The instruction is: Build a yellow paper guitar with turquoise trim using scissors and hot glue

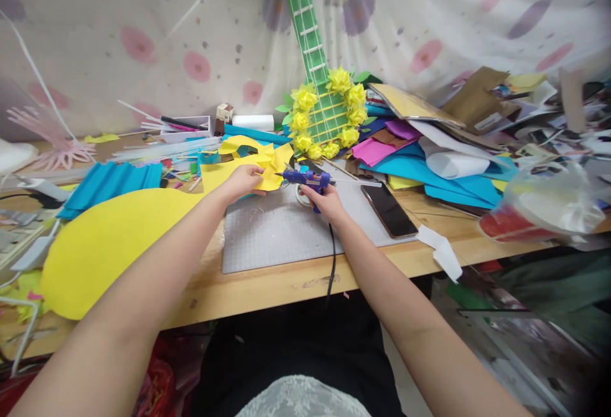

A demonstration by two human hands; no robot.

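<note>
In the head view, with the left hand (244, 183) pinching yellow paper (273, 165) by the grey mat (272, 232) and the right hand (325, 203) gripping a glue gun (308, 178), steady the paper and keep the nozzle (280, 174) off the fingers (253, 171).

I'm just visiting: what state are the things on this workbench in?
Glue gun: held in right hand, heat unknown.
Yellow craft sheet: bent, held in left hand.
Smartphone: face up, screen dark.
Cutting mat: lying flat.
Green toy guitar: strung, propped up.
Left-side blue sheet: pleated.
White paper at right: curled.
</note>
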